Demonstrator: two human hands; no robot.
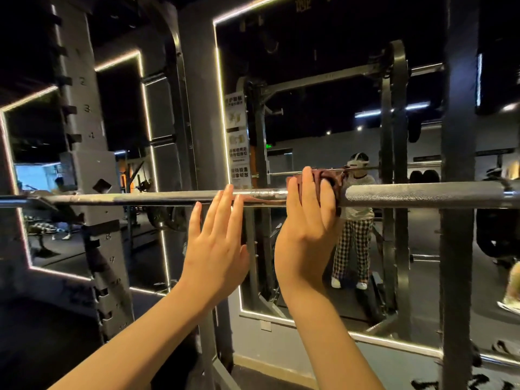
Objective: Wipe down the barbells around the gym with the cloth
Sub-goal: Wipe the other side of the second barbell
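Mid-wipe: right hand (306, 220) grips maroon cloth (329, 175) round racked barbell (168, 197), centre-frame. Left hand (216, 243) flat, fingers (225, 201) straight, touching bar at cloth's 9 o'clock. Probably unwiped: knurling (422, 194) toward 3 o'clock.

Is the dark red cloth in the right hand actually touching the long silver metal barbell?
Touching. The head view shows the right hand gripping the dark red cloth wrapped over the silver metal barbell.

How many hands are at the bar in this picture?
2. The left hand, fingers straight, reaches the bar; the right hand, beside it, grips the cloth round the bar.
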